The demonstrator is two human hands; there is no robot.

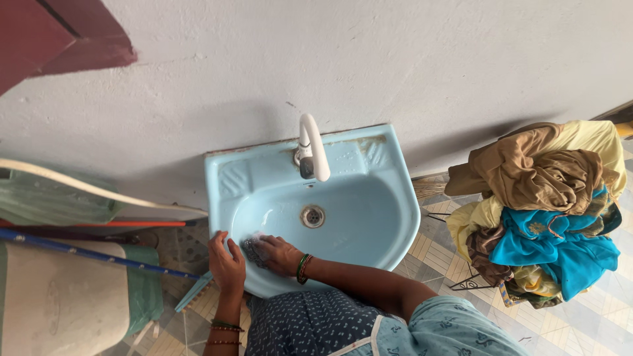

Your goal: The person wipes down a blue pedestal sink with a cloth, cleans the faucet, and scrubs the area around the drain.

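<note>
Right hand (275, 254) presses a steel scrubber (251, 249) into my wet blue washbasin (369, 217), left hand (226, 262) gripping its rim; soapy fingers may slip.

Inspection of the head view finds no packages, labels, signs or screens. Nothing boxed, bagged or wrapped appears, no tag or sticker shows on any item, the wall carries no notice or placard, and no display of any kind is present.
</note>
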